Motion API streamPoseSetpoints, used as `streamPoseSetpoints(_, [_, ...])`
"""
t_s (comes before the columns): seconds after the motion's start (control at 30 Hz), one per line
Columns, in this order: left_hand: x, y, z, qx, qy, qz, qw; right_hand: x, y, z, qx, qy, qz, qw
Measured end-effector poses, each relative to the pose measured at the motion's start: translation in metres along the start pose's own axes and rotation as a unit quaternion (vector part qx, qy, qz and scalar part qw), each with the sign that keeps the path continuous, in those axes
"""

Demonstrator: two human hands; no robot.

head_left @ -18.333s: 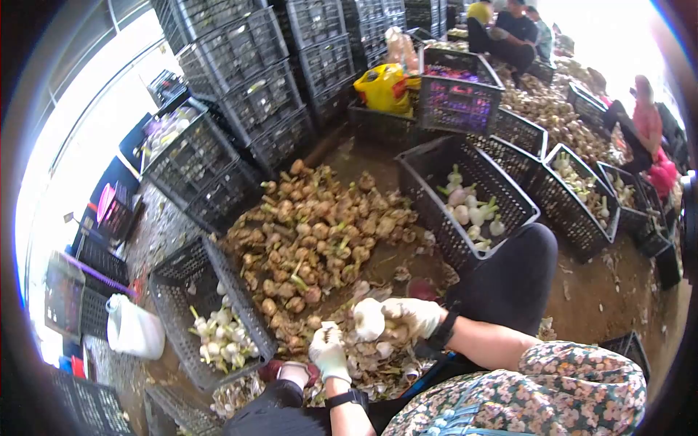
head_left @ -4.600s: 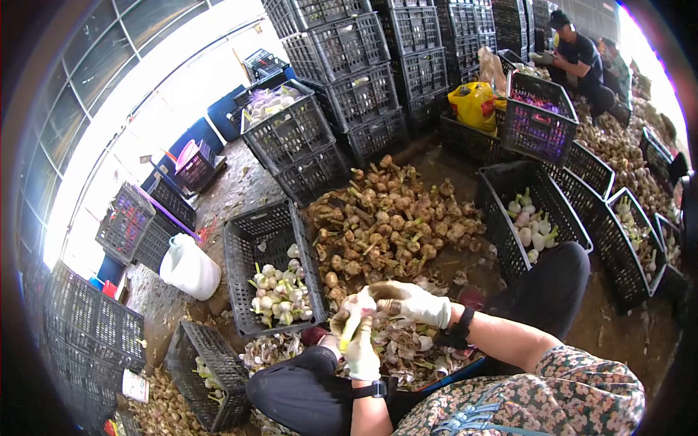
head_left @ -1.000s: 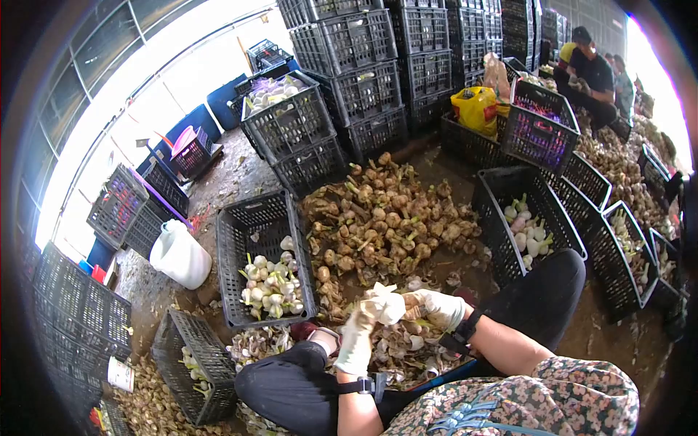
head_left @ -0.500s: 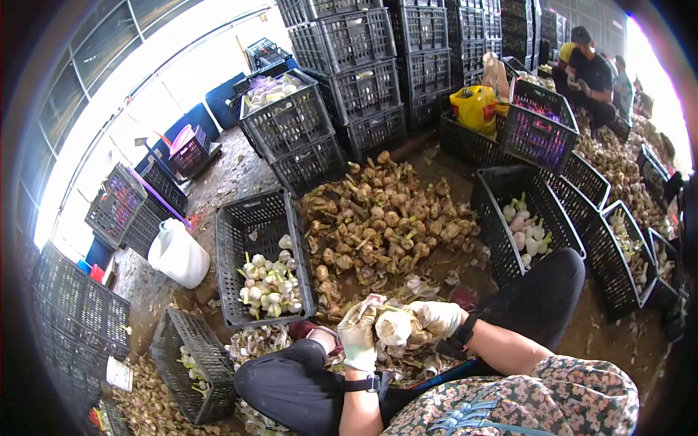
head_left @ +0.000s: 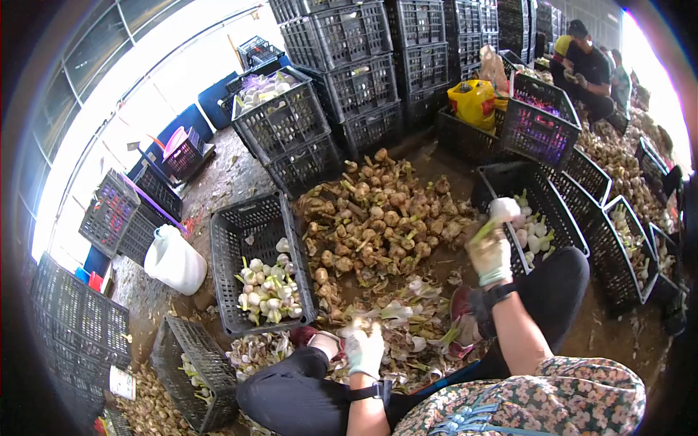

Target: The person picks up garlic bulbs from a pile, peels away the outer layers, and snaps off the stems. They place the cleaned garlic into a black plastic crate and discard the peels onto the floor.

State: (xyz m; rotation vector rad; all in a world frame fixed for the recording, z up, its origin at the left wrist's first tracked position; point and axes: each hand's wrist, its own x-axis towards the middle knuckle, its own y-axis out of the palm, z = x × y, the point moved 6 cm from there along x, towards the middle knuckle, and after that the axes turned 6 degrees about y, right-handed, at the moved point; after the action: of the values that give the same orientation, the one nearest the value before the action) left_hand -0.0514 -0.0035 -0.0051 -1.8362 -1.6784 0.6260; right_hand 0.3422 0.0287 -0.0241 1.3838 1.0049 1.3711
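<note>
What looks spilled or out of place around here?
Garlic skins lie strewn loose across the floor, which looks untidy. The brown garlic heap also sits loose, uncontained. Nothing looks clearly damaged.

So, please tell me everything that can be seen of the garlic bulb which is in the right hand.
The garlic bulb is rounded and white, clean and smooth-looking, with fine detail lost to brightness and blur. A pale green stem slants from it down to the gloved right hand, which grips it there; the head is tipped away from the hand. In the picture it overlaps the left part of a black crate; whether they touch, I cannot tell.
</note>
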Motion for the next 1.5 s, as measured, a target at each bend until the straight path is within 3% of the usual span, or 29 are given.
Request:
streamPoseSetpoints(0.03, [0.001, 0.010, -0.006, 0.004, 0.019, 0.065, 0.998, 0.004, 0.059, -0.012, -0.100, -0.268, -0.298, 0.911])
streamPoseSetpoints(0.1, [-0.002, 0.021, -0.017, 0.070, -0.066, 0.175, 0.980, 0.027, 0.018, -0.005, -0.192, -0.172, -0.161, 0.953])
streamPoseSetpoints(0.17, [-0.003, 0.023, -0.028, -0.004, 0.037, 0.151, 0.988, 0.048, -0.096, -0.019, -0.354, -0.025, -0.230, 0.906])
streamPoseSetpoints(0.2, [-0.003, 0.015, -0.037, 0.004, 0.077, 0.079, 0.994, 0.062, -0.111, -0.064, -0.638, -0.078, -0.123, 0.756])
streamPoseSetpoints(0.23, [-0.002, 0.022, -0.028, -0.014, 0.059, 0.067, 0.996, 0.060, -0.076, -0.120, -0.605, 0.077, -0.317, 0.726])
streamPoseSetpoints(0.27, [0.002, 0.016, -0.032, -0.016, 0.041, 0.049, 0.998, 0.072, -0.070, -0.165, -0.692, 0.200, -0.270, 0.639])
streamPoseSetpoints(0.3, [0.003, 0.007, -0.037, -0.018, 0.022, 0.032, 0.999, 0.086, -0.085, -0.207, -0.755, 0.228, -0.214, 0.577])
streamPoseSetpoints(0.33, [0.003, 0.006, -0.034, -0.049, 0.025, 0.016, 0.998, 0.096, -0.104, -0.246, -0.777, 0.215, -0.151, 0.572])
streamPoseSetpoints(0.37, [0.005, 0.005, -0.031, -0.078, 0.029, -0.001, 0.997, 0.110, -0.103, -0.283, -0.861, 0.238, -0.057, 0.446])
streamPoseSetpoints(0.43, [0.006, 0.001, -0.027, -0.130, -0.031, -0.030, 0.991, 0.113, -0.149, -0.354, -0.894, 0.235, 0.158, 0.347])
streamPoseSetpoints(0.5, [0.009, 0.001, -0.017, -0.174, -0.069, -0.045, 0.981, 0.098, -0.168, -0.406, -0.837, 0.481, 0.203, 0.168])
streamPoseSetpoints(0.53, [0.009, -0.002, -0.017, -0.260, -0.095, -0.068, 0.959, 0.086, -0.187, -0.426, -0.847, 0.444, 0.247, 0.155])
streamPoseSetpoints(0.57, [0.010, 0.000, -0.011, -0.257, -0.104, -0.072, 0.958, 0.072, -0.204, -0.437, -0.833, 0.472, 0.271, 0.099])
streamPoseSetpoints(0.63, [0.007, 0.001, -0.005, -0.256, -0.101, -0.098, 0.956, 0.078, -0.183, -0.437, -0.841, 0.496, 0.191, 0.104])
streamPoseSetpoints(0.7, [0.009, -0.008, -0.005, -0.277, -0.112, -0.111, 0.948, 0.074, -0.193, -0.421, -0.870, 0.426, 0.116, 0.218])
streamPoseSetpoints(0.73, [0.008, -0.014, -0.003, -0.321, -0.137, -0.148, 0.925, 0.072, -0.233, -0.411, -0.837, 0.422, 0.059, 0.344])
streamPoseSetpoints(0.77, [0.004, -0.016, -0.003, -0.368, -0.160, -0.181, 0.898, 0.078, -0.148, -0.387, -0.693, 0.549, -0.137, 0.446])
streamPoseSetpoints(0.83, [-0.008, -0.004, 0.014, -0.449, -0.187, -0.265, 0.833, 0.067, -0.154, -0.360, -0.418, 0.439, -0.126, 0.785])
streamPoseSetpoints(0.9, [-0.006, -0.017, 0.008, -0.538, -0.180, -0.303, 0.766, 0.060, -0.107, -0.333, -0.355, 0.424, -0.093, 0.828])
streamPoseSetpoints(0.97, [-0.008, -0.013, 0.018, -0.538, -0.177, -0.317, 0.760, 0.054, -0.032, -0.311, -0.393, 0.397, 0.012, 0.830])
streamPoseSetpoints(1.03, [-0.003, -0.033, -0.002, -0.457, -0.135, -0.319, 0.820, 0.033, 0.017, -0.296, -0.224, 0.480, -0.076, 0.845])
streamPoseSetpoints(1.07, [0.000, -0.028, 0.002, -0.490, -0.103, -0.274, 0.821, 0.026, 0.026, -0.289, -0.252, 0.461, -0.091, 0.846])
streamPoseSetpoints(1.1, [0.004, -0.027, -0.002, -0.519, -0.070, -0.229, 0.820, 0.023, 0.050, -0.280, -0.356, 0.447, -0.039, 0.820])
streamPoseSetpoints(1.17, [-0.003, -0.023, -0.014, -0.550, -0.069, -0.193, 0.810, 0.014, 0.085, -0.268, -0.372, 0.328, 0.078, 0.865])
streamPoseSetpoints(1.23, [-0.004, -0.022, -0.034, -0.493, -0.024, -0.059, 0.868, -0.001, 0.087, -0.258, -0.367, 0.338, 0.111, 0.860])
streamPoseSetpoints(1.3, [-0.009, -0.023, -0.059, -0.519, -0.026, -0.046, 0.853, 0.000, 0.110, -0.245, -0.652, 0.272, 0.092, 0.702])
streamPoseSetpoints(1.4, [-0.013, -0.021, -0.071, -0.644, -0.031, -0.051, 0.762, -0.015, 0.146, -0.228, -0.671, 0.182, 0.063, 0.716])
streamPoseSetpoints(1.47, [-0.015, -0.023, -0.079, -0.634, 0.016, -0.070, 0.770, -0.019, 0.156, -0.213, -0.693, 0.046, 0.033, 0.719])
streamPoseSetpoints(1.5, [-0.016, -0.026, -0.083, -0.625, 0.057, -0.092, 0.773, -0.021, 0.154, -0.206, -0.692, 0.041, 0.031, 0.721])
